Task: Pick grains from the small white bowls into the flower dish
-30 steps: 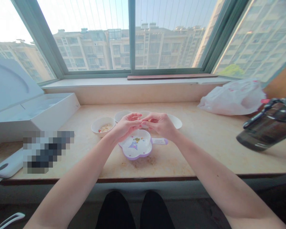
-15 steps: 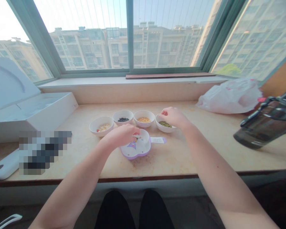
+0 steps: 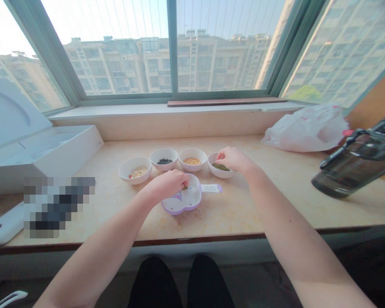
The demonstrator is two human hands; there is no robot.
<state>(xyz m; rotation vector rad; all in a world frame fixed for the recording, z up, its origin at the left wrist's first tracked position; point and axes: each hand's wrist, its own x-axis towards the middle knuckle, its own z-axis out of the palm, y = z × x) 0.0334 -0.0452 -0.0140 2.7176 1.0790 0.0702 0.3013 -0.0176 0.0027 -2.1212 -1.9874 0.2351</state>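
My left hand (image 3: 167, 185) curls over the purple-rimmed white dish (image 3: 186, 201), fingertips pinched down among the mixed beans in it. My right hand (image 3: 232, 159) hovers over the rightmost white bowl (image 3: 220, 172), the one with green beans, fingers bunched together at its rim. To its left, a row of three more small white bowls: yellow beans (image 3: 192, 159), black beans (image 3: 164, 159), and pale and red pieces (image 3: 135, 170). What either hand pinches is too small to make out.
An open white box (image 3: 35, 149) sits at the left, a white device (image 3: 3, 226) near the front left edge. A white plastic bag (image 3: 308, 128) lies at the back right, a dark bottle (image 3: 356, 167) on its side at the right. A window ledge runs behind.
My hands were joined above the purple dish. They split: the left dropped into the dish, the right moved over the green-bean bowl. The row of bowls is now uncovered.
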